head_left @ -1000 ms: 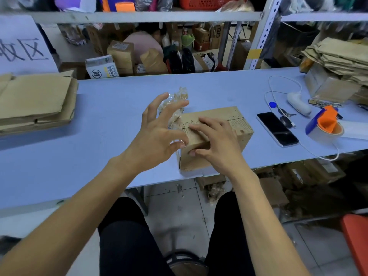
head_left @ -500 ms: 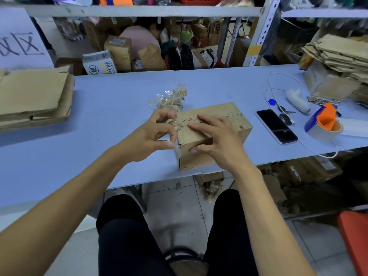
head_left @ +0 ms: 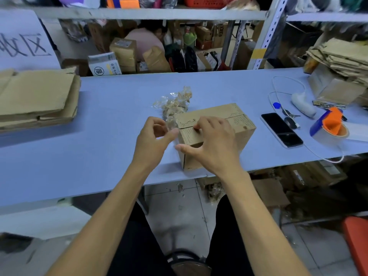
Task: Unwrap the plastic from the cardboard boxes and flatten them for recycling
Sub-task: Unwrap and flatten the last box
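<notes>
**Both hands at the near end of the taped box**

Your right hand [head_left: 213,144] lies over the near end of the closed brown cardboard box [head_left: 235,124], which sits on the pale blue bench [head_left: 111,116] close to its front edge. The fingers are curled onto the box's top by the centre seam and the thumb reaches down the near left corner, so the hand grips that end.

Your left hand [head_left: 153,136] is just left of the box, its fingers bent in toward the thumb. The thumb tip meets the box's upper left edge, where a scrap of clear plastic wrap shows; whether the fingers actually pinch that plastic cannot be told.

Just beyond your left hand lies a crumpled wad of clear plastic film flecked with brown paper [head_left: 175,102], touching the box's far left corner.

Well to the left of your left hand is a stack of flattened brown cardboard sheets [head_left: 37,96]. To the right of your right hand, past the box, lie a black smartphone [head_left: 281,129] face up, a small bunch of keys with a blue fob [head_left: 282,110], a white handheld scanner with a white cable [head_left: 302,103], and a blue and orange tape dispenser [head_left: 329,125]. Further right is a heap of crumpled brown cardboard [head_left: 342,62].
</notes>
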